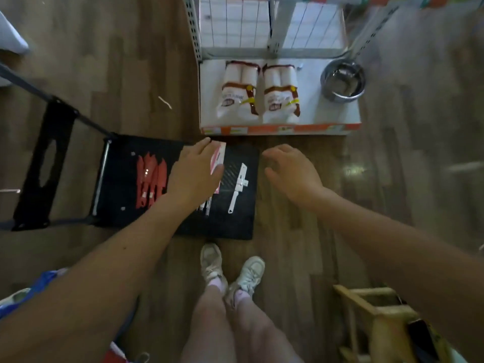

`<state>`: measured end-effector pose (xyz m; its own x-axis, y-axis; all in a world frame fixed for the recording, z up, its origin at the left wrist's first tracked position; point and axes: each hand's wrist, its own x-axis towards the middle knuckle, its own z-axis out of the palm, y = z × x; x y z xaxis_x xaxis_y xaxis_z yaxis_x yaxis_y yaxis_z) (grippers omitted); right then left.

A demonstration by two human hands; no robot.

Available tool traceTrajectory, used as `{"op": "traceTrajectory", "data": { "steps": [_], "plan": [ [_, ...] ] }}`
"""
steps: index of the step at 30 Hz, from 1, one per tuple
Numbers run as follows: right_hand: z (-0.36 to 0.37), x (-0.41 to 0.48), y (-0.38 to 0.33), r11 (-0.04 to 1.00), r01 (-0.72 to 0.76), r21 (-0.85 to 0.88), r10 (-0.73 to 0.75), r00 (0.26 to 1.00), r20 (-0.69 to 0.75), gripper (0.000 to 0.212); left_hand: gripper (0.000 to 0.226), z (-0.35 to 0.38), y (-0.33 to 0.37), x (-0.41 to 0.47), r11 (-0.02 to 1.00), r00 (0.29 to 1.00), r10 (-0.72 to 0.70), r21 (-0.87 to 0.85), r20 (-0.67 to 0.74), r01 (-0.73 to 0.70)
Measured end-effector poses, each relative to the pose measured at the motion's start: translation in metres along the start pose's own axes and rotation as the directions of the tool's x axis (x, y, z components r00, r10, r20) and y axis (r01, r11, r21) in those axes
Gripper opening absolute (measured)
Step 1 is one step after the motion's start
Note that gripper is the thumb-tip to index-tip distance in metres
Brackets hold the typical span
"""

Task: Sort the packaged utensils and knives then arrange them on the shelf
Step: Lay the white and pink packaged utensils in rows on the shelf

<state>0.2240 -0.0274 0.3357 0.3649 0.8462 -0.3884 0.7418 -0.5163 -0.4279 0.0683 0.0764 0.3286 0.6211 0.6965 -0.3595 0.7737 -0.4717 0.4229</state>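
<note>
A black cart platform lies on the floor in front of me. On its left part lie several red packaged knives. A white packaged knife lies near its right edge. My left hand hovers over the platform's middle and grips a pink-and-white utensil package; more packaged pieces poke out below the wrist. My right hand floats open, fingers spread, just right of the platform above the floor. The white bottom shelf stands just beyond the platform.
Two white bagged packs and a steel pot sit on the shelf. White boxes fill the shelf behind. The cart's folded handle lies left. A wooden stool stands at lower right. My feet are below the platform.
</note>
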Motion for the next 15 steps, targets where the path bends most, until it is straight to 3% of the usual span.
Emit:
{"op": "traceTrajectory", "data": {
  "steps": [9, 15],
  "plan": [
    [0.160, 0.059, 0.055, 0.956, -0.213, 0.200, 0.220, 0.975, -0.013, 0.028, 0.049, 0.134, -0.094, 0.058, 0.992, 0.992, -0.079, 0.107, 0.102, 0.068],
    [0.274, 0.109, 0.086, 0.852, -0.421, 0.312, 0.422, 0.904, 0.068, 0.026, 0.044, 0.226, -0.161, 0.100, 0.978, 0.965, -0.207, 0.069, 0.162, 0.198]
  ]
}}
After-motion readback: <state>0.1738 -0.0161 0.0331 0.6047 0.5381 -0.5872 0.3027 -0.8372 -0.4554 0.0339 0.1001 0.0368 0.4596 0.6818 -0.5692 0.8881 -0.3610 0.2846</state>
